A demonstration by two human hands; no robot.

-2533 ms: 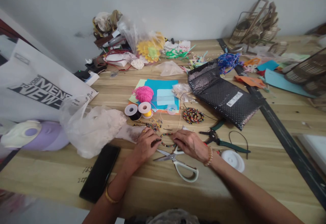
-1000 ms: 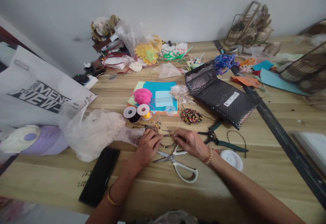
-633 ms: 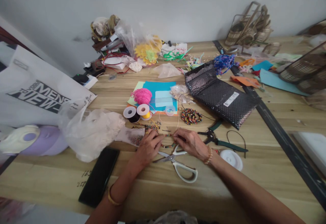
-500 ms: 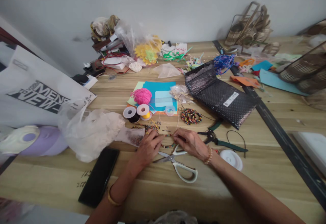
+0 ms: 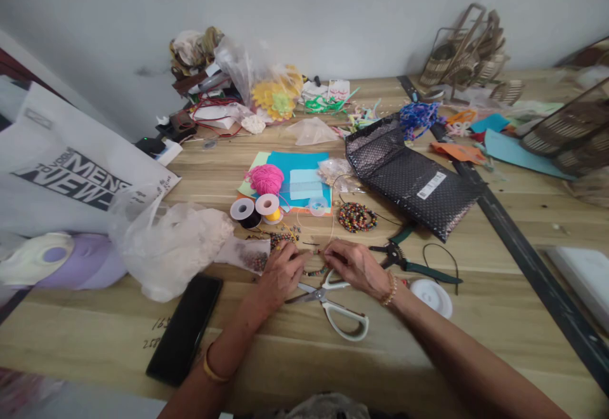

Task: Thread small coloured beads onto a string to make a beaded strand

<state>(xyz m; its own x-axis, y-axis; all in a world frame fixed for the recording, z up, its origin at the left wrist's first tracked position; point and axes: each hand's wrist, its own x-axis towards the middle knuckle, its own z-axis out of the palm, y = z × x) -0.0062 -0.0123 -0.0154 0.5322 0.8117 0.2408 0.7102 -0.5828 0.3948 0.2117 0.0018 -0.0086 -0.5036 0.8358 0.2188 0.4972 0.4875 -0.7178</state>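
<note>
A short beaded string (image 5: 314, 273) of small multicoloured beads curves between my two hands on the table. My left hand (image 5: 281, 271) is closed, its fingertips pinching the left part of the string. My right hand (image 5: 353, 262) pinches the string's other end, thumb and forefinger together; a thin pale cord rises just behind them. Open-bladed scissors (image 5: 349, 324) with white handles lie right below, partly under the right hand. Loose beads (image 5: 291, 232) and a small bag of beads (image 5: 252, 259) are beside my left hand. A coil of strung beads (image 5: 356, 217) lies beyond my right hand.
Green-handled pliers (image 5: 421, 270) and a white spool (image 5: 432, 298) lie to the right. Black and yellow thread spools (image 5: 243, 211), pink yarn (image 5: 265, 179) and a black bubble mailer (image 5: 413, 181) are further back. A black phone (image 5: 185, 330) and plastic bag (image 5: 171, 241) stand left.
My left fingertips have shifted slightly to the right along the beaded string, covering more of it. My right hand stays nearly where it was.
</note>
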